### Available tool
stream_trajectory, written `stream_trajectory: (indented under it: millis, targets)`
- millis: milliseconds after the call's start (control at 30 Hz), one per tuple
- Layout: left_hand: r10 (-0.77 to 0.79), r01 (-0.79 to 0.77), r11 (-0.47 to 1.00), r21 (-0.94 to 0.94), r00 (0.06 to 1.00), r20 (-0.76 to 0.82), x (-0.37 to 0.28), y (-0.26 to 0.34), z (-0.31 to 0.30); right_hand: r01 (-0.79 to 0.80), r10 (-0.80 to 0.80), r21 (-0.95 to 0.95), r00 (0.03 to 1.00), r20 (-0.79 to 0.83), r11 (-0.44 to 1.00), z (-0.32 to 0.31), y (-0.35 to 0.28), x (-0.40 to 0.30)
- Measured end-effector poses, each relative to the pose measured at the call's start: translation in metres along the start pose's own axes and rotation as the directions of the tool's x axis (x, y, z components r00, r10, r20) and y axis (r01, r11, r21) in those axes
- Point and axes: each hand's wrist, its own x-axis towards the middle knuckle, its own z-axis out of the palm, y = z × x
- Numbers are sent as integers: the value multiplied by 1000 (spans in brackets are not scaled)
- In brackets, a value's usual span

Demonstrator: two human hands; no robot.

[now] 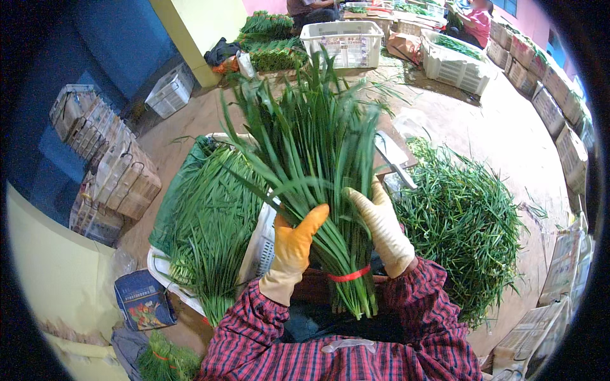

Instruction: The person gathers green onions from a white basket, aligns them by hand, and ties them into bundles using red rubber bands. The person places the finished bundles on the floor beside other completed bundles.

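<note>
A large bunch of long flat green leaves (310,143), probably garlic chives, stands upright before my chest, its tips fanned out and its pale cut ends down. Near the base a red band (350,275) circles the stems. My left hand (295,240), in an orange and cream glove, grips the bunch from the left, thumb across the leaves. On the other side my right hand (383,226), in a whitish glove, clasps it with the thumb in front; its fingers are partly hidden. Behind the bunch, a broad-bladed knife (393,155) rests on a brown board (405,138).
Left of me, a white crate (155,266) holds loose leaves (214,200). A heap of leaf trimmings (457,224) lies on the right floor. Stacked crates (114,162) stand far left, more crates (543,109) along the right. Two people sit at the back near white crates (340,45).
</note>
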Motion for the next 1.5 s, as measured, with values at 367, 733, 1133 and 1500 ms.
stream_trajectory:
  millis: [367, 733, 1133, 1500]
  targets:
    - [-38, 18, 994, 109, 983, 178, -11, -12, -30, -47, 54, 227, 998, -21, 973, -39, 39, 10]
    - [-286, 396, 839, -374, 905, 316, -5, -45, -43, -123, 122, 0, 987, 106, 992, -46, 44, 23]
    - [-38, 56, 977, 205, 995, -93, 4, -23, 6, -157, 134, 133, 977, 168, 979, -24, 12, 17]
    - [-56, 87, 989, 117, 968, -244, -11, -26, -10, -199, 182, 252, 979, 88, 947, -17, 24, 7]
